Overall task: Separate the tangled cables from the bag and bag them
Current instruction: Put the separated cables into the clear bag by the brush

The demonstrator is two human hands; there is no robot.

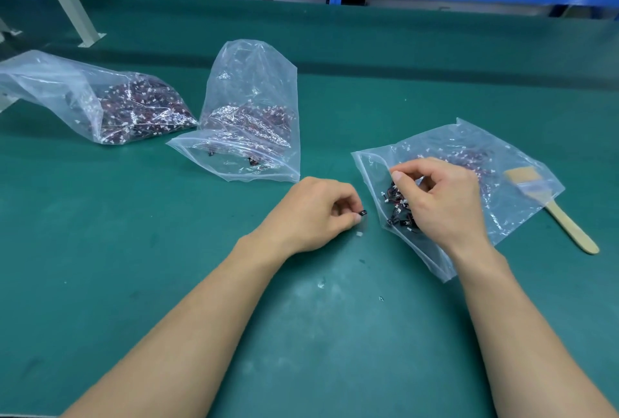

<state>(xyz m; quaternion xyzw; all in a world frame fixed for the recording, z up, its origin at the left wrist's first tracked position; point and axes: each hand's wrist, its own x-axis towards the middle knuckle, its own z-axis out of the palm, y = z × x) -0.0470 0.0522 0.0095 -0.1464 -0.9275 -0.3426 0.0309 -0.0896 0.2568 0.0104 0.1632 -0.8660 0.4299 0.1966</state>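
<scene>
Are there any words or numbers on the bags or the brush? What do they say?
None can be read.
The clear bags and the brush show no print.
The black connector pinched by the left hand is too small to tell.

A green bench mat carries everything. At far left a clear bag of dark red cables lies on its side. Just to its right a second bag stands upright, with a small flat zip bag touching its front. Right of centre a third bag lies flat, and a wooden-handled brush rests partly on its right edge. A small white bit lies near the middle.
</scene>
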